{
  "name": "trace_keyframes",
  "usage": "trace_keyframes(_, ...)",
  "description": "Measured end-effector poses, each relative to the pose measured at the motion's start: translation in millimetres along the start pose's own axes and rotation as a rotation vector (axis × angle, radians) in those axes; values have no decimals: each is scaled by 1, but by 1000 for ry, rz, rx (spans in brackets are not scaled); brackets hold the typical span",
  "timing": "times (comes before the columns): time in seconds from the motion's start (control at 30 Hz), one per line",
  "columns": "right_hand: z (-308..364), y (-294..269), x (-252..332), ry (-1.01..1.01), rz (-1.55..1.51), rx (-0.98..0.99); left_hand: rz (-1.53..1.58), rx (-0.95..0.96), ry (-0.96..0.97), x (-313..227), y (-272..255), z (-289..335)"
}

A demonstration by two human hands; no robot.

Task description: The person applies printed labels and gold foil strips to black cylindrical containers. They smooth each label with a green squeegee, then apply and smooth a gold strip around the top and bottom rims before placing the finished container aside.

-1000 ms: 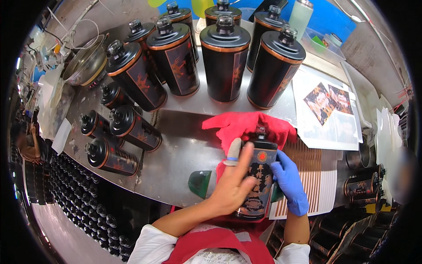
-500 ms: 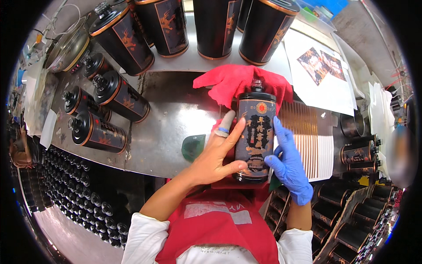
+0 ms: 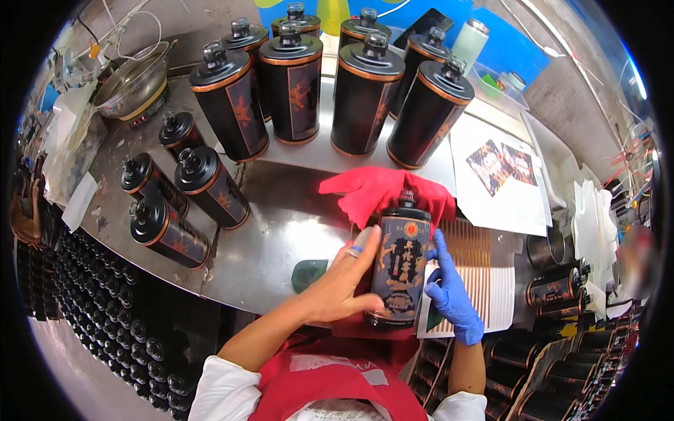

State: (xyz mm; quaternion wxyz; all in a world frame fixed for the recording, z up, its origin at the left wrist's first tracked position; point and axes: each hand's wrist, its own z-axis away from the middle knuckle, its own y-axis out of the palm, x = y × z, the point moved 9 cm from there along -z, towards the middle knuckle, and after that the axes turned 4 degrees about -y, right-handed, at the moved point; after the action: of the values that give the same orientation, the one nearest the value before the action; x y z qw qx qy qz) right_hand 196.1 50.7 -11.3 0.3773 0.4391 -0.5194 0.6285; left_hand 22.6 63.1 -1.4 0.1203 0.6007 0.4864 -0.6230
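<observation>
A black bottle point(image 3: 399, 270) with copper-coloured trim and a decorated front lies tilted before me, its neck resting on a red cloth point(image 3: 365, 191). My left hand point(image 3: 340, 284), bare apart from a pale finger cot and a ring, grips the bottle's left side, with the thumb low on the front. At the right side is my right hand point(image 3: 453, 302) in a blue glove, its fingers bent against the bottle's edge. Beneath the bottle, red material partly shows. A dark green piece point(image 3: 309, 275) lies on the metal table point(image 3: 260, 238) left of my left hand.
Several similar bottles point(image 3: 293, 91) stand on a raised shelf at the back, more point(image 3: 210, 186) at the left. A striped ribbed sheet point(image 3: 484, 274) and white paper point(image 3: 491, 182) lie to the right. Crated bottles point(image 3: 526, 358) sit lower right, with rows of bottles point(image 3: 116, 316) lower left.
The view has tipped upward, so the back bottles' tops show and everything sits lower. My right thumb has slid from the bottle's front toward its right edge. The bottle leans slightly more.
</observation>
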Motion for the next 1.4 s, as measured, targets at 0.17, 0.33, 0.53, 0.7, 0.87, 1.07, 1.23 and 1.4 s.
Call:
trace_keyframes(0.17, -16, 13, 21, -93, 178, 36, 110, -109, -53, 5, 0, -19)
trace_keyframes(0.33, -28, 21, 5, -89, -190, 13, 141, -89, -75, 10, 9, -21)
trace_keyframes(0.53, -22, 10, 14, -63, 41, -19, 186, -162, -86, 5, -1, -18)
trace_keyframes(0.7, -17, 7, 30, -61, 352, 53, 117, -22, -166, 7, 6, -22)
trace_keyframes(0.87, -18, 1, 52, -80, 544, 19, -195, -109, -42, -15, -14, -20)
trace_keyframes(1.07, -32, -3, 62, -145, 752, 73, -241, -115, -61, -12, -10, -26)
trace_keyframes(1.23, -21, 1, 62, -146, 763, 74, -418, -145, 16, -29, -20, -32)
trace_keyframes(1.4, -36, -23, 46, -93, 347, -106, -387, -244, -18, -31, -30, -36)
